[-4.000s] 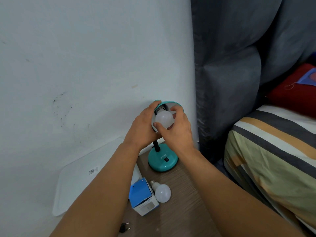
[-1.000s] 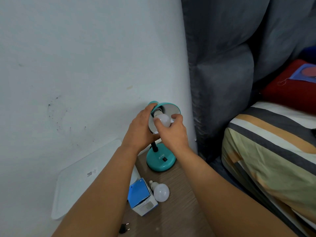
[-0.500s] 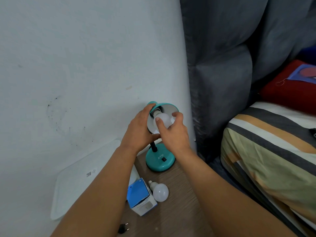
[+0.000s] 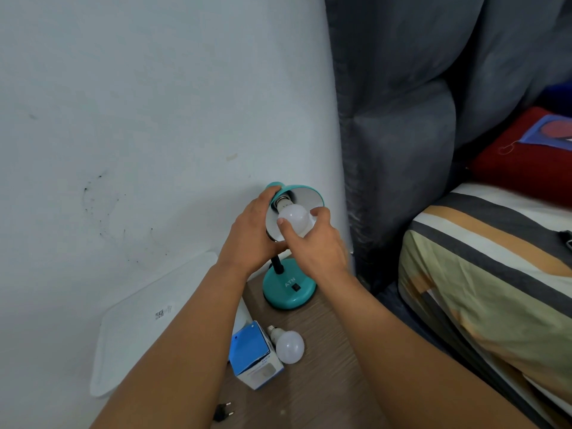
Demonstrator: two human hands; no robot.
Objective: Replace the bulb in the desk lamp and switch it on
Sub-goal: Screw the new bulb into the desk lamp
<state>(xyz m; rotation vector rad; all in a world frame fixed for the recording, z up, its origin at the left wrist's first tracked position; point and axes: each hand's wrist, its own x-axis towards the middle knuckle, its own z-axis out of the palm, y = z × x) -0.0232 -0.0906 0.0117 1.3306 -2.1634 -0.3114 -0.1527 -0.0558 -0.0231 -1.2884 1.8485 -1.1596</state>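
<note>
A teal desk lamp stands on a wooden bedside table [image 4: 325, 382], its round base [image 4: 289, 289] carrying a black switch. My left hand [image 4: 250, 239] wraps the left side of the tilted lamp shade [image 4: 305, 196]. A white bulb [image 4: 292, 216] sits in the shade's socket, with the fingers of my right hand [image 4: 312, 246] closed around it. The bulb is unlit. A second white bulb [image 4: 289, 346] lies on the table in front of the base, beside a blue and white bulb box [image 4: 255, 356].
A black two-pin plug [image 4: 223, 411] lies near the table's front edge. A white flat board [image 4: 139, 323] leans against the wall on the left. A grey padded headboard [image 4: 402, 134] and a bed with striped bedding [image 4: 483, 274] stand to the right.
My right hand has shifted its grip around the bulb in the socket, thumb and fingers turned slightly. My left hand stays on the shade. The view has drifted a little.
</note>
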